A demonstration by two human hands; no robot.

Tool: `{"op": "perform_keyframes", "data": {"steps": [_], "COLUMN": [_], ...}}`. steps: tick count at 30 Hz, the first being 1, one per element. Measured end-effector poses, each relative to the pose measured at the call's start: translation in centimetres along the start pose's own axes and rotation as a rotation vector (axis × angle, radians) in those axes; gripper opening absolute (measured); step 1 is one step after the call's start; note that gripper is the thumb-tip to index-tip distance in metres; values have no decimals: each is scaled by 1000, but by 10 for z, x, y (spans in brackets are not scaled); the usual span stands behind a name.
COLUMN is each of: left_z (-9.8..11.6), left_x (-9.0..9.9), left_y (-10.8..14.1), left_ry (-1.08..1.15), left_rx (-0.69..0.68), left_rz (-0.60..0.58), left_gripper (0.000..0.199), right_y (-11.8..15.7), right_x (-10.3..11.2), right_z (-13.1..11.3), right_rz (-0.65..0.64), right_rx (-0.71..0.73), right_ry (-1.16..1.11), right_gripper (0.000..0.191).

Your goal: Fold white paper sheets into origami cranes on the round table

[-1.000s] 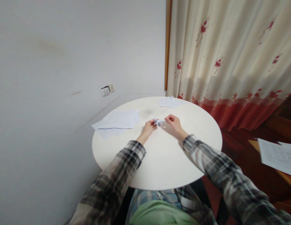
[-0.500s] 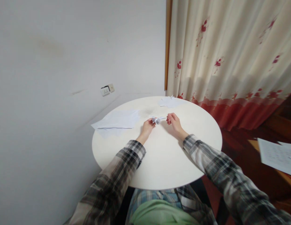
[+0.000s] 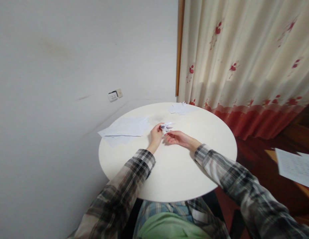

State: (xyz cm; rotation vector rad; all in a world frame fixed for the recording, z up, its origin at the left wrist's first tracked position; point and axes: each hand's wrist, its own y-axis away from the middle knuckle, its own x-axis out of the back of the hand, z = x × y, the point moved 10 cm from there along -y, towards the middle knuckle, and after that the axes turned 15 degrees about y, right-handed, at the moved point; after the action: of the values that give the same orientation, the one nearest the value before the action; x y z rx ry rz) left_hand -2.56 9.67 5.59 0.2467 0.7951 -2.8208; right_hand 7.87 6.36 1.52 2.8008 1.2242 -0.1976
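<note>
A small white piece of folded paper (image 3: 167,126), pleated with several thin points sticking out, is held above the middle of the round table. My left hand (image 3: 156,135) is closed on its left side, fingers and thumb pinching it. Just below and to the right of the paper is my right hand (image 3: 176,137), its fingers loosely stretched towards the left hand and slightly apart. Its fingertips come close to the paper's lower edge; whether they touch it I cannot tell.
On the white round table (image 3: 166,176), a stack of white sheets (image 3: 126,127) lies at left and smaller paper pieces (image 3: 180,108) at the back. A wall with a socket (image 3: 113,96) stands left, a flowered curtain (image 3: 244,66) behind. Written sheets (image 3: 293,166) lie at right.
My right hand has moved left and down from the paper's right tip to below the paper, and its curled fingers have opened out. The left hand keeps its hold.
</note>
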Motion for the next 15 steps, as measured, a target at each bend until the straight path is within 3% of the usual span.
{"op": "perform_keyframes", "data": {"steps": [7, 15], "left_z": [5, 14], "left_x": [-1, -10], "left_y": [5, 8], "left_ry": [-35, -110], "left_rx": [-8, -51], "left_rz": [-2, -76], "left_gripper": [37, 42], "right_y": [1, -3], "right_x": [-11, -7], "right_z": [4, 9], "right_rz": [-52, -53], "right_rx": [-67, -51], "right_ry": [-57, -33], "right_gripper": [44, 31]}}
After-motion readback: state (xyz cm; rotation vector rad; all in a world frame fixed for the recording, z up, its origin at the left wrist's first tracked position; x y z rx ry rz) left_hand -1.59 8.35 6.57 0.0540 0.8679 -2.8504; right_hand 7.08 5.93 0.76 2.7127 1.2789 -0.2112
